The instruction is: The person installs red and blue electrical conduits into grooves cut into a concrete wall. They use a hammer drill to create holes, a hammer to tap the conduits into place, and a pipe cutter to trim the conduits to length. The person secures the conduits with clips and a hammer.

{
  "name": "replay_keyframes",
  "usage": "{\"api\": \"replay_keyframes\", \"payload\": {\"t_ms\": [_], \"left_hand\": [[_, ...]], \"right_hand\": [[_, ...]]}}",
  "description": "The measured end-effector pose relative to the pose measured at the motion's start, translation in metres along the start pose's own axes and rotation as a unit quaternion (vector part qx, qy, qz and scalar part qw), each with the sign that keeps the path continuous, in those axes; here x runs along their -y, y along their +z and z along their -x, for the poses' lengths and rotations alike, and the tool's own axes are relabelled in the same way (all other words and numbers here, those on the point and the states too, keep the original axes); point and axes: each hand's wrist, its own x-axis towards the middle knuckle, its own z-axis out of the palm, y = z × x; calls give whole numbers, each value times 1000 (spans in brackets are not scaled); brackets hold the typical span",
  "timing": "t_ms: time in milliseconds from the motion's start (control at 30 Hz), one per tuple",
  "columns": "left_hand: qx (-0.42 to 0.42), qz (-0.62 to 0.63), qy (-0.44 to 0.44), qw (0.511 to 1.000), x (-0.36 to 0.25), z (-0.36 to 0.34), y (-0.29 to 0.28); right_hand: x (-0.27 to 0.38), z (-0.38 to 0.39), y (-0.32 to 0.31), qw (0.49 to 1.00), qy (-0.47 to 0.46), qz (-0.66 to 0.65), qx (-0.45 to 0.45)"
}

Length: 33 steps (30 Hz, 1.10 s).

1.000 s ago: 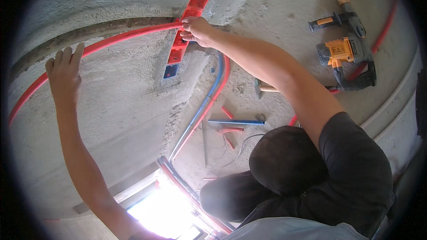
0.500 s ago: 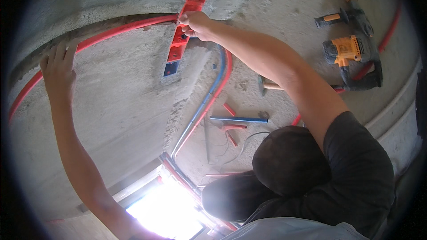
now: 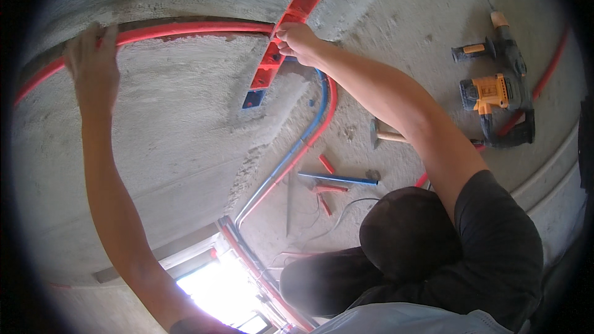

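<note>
The left hand [image 3: 93,65] lies nearly flat on the grey concrete wall [image 3: 179,130], fingers loosely spread, its fingertips reaching the red pipe [image 3: 192,29] that runs in a chase cut along the wall; it seems to press the pipe rather than grip it, though the fingertips are hard to make out. To the right of that hand along the same pipe, the right hand [image 3: 298,42] is pinched closed on the edge of a red bracket [image 3: 278,49] set aslant across the chase where the pipe ends. Below the bracket a blue pipe [image 3: 309,133] and another red one curve down together. Farther right, well apart from the bracket, a yellow-and-black rotary hammer drill [image 3: 498,96] and a hammer [image 3: 387,136] lie on the floor [image 3: 421,18].
</note>
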Motion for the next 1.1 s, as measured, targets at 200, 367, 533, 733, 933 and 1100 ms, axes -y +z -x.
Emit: {"api": "replay_keyframes", "payload": {"t_ms": [200, 367, 533, 733, 933, 1100], "left_hand": [[-86, 73, -96, 989, 42, 42, 35], [-189, 198, -260, 926, 7, -1, 35], [-235, 162, -374, 883, 41, 7, 19], [-268, 183, -536, 779, 118, -14, 22], [-293, 159, -560, 758, 199, -10, 22], [-328, 188, -546, 747, 224, -11, 28]], "right_hand": [[-34, -3, 21, 995, 0, -55, 81], [-12, -25, -36, 995, -29, 16, 99], [-24, -9, -5, 997, -8, -10, 73], [-20, -29, -11, 997, -8, 10, 75], [-12, -25, -1, 999, 27, 20, 31], [-8, -24, -2, 997, 55, 46, 6]]}}
